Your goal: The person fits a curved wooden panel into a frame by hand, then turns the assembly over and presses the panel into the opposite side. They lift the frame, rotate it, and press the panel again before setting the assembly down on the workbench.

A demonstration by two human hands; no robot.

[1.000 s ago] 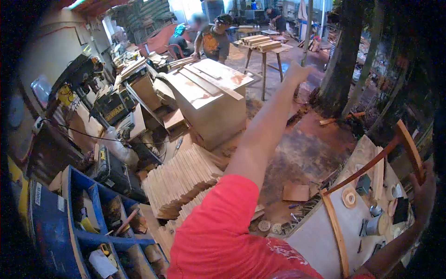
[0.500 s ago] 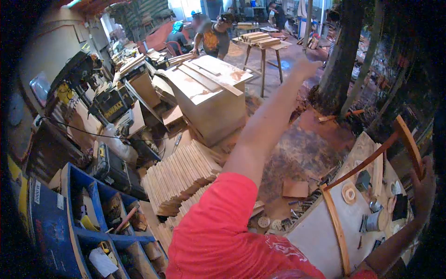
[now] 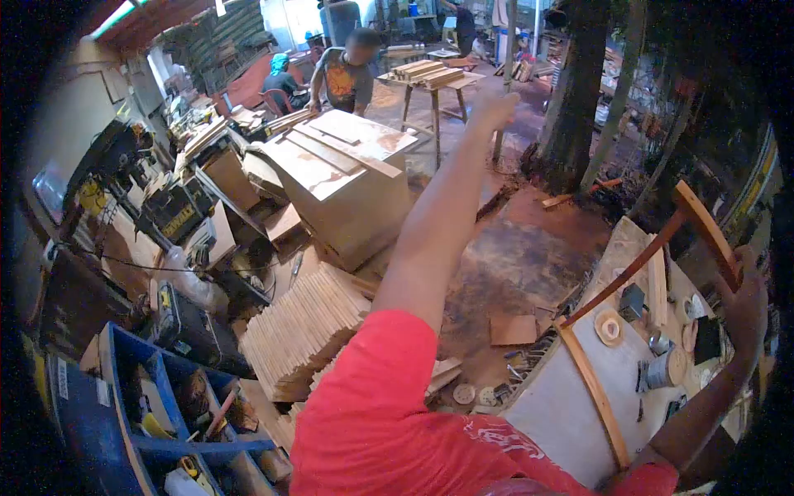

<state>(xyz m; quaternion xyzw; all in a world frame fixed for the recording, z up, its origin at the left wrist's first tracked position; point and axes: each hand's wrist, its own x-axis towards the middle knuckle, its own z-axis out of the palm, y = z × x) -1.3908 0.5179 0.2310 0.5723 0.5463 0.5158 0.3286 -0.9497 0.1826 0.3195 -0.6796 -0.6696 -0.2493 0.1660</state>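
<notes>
Wooden frame (image 3: 594, 388) held on one side, other arm flung way out

So the frame is being held by the right hand (image 3: 748, 277), out over the cluttered surface (image 3: 562, 417). The end of its short piece is pinched in that grip, though it's pretty dark over there. Whether the surface is actually being touched by the frame can't be told. The left hand (image 3: 495, 109) is stretched far forward, and it's too small in view to tell if that grip is spread or pressed together.

On the surface, a round wooden piece (image 3: 609, 327) and a can (image 3: 666, 369) are set out near the frame. A bunch of slats (image 3: 302, 335) is stacked beside the red sleeve (image 3: 364, 397), with odds and ends tucked into a blue rack (image 3: 198, 447) nearby. Farther off, flat strips (image 3: 364, 155) are laid on a white-topped box (image 3: 364, 223), and a person in a printed shirt (image 3: 341, 81) can be seen behind it
</notes>
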